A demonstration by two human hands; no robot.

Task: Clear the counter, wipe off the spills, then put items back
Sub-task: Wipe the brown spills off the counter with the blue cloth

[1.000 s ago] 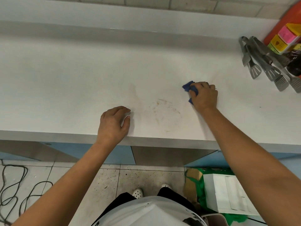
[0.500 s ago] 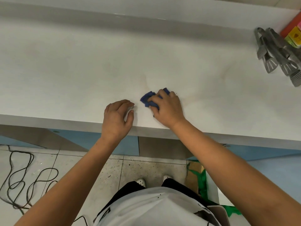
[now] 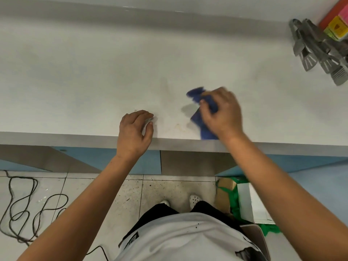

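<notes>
My right hand (image 3: 221, 113) grips a crumpled blue cloth (image 3: 205, 131) on the white counter (image 3: 75, 72), close to the front edge; the hand and cloth are motion-blurred. One end of the cloth sticks out beyond my fingers, the other trails toward the counter edge. A faint yellowish smear (image 3: 178, 127) lies just left of the cloth. My left hand (image 3: 135, 129) rests at the counter's front edge with loosely curled fingers touching the surface; I see nothing clearly held in it.
Several grey metal tongs and spatulas (image 3: 318, 53) lie at the far right, next to colourful boxes (image 3: 337, 28). On the floor below are black cables (image 3: 24, 210) and a white box (image 3: 250, 204) with green plastic.
My right hand swept the cloth left across the reddish stain, then back right. The stain has faded to a faint smear. My left hand stayed in place.
</notes>
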